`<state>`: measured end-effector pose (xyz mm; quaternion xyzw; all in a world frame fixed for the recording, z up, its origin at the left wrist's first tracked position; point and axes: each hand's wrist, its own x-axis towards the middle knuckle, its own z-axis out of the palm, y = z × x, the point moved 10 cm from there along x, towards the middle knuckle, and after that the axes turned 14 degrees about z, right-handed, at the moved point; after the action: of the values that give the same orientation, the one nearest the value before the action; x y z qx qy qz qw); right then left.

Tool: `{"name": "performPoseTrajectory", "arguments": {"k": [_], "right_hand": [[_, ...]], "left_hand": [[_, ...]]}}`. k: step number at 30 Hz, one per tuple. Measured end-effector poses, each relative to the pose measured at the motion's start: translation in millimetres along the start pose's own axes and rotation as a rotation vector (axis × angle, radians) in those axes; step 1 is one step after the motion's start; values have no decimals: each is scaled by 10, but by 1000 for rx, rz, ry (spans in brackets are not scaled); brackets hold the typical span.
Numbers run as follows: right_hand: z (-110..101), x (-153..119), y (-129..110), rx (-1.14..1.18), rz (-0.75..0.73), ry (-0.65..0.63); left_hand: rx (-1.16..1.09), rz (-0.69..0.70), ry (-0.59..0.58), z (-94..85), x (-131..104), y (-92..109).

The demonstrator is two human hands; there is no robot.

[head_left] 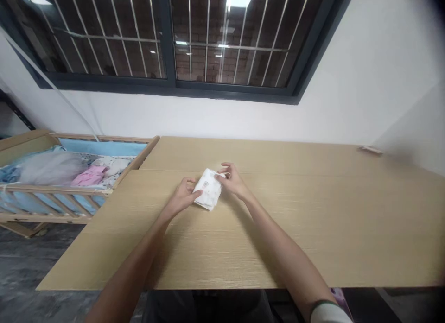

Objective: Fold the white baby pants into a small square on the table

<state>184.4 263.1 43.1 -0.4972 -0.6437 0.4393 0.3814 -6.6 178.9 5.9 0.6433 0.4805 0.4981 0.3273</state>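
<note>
A folded white diaper (209, 189) with a small printed patch and ruffled edges is held just above the wooden table, tilted toward me. My left hand (184, 195) grips its left edge, thumb on top and fingers behind. At the upper right corner, my right hand (232, 180) pinches it between thumb and fingers. The diaper's underside is hidden from view.
The wide wooden table (313, 212) stretches to the white wall. On its left stands a wooden crib (59, 188) with blue lining, a pink cloth (91, 174) and pale bedding. A small flat object (370, 150) lies at the back right. A barred window (170, 40) is above.
</note>
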Motion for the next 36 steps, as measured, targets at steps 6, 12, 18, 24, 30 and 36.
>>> {"name": "performPoseTrajectory", "arguments": {"k": [6, 12, 18, 24, 30, 36], "right_hand": [[211, 301, 321, -85, 85, -73], [361, 367, 402, -220, 32, -77], [628, -207, -328, -552, -392, -289], [898, -923, -348, -630, -462, -718], [814, -744, 4, -680, -431, -737], [603, -160, 257, -847, -388, -582]], "left_hand": [[518, -149, -102, 88, -95, -113], [779, -111, -116, 154, -176, 164], [960, 282, -211, 543, -274, 640], [917, 338, -361, 983, -523, 654], [1022, 343, -371, 1075, -586, 604], [1053, 264, -409, 1075, -583, 455]]}}
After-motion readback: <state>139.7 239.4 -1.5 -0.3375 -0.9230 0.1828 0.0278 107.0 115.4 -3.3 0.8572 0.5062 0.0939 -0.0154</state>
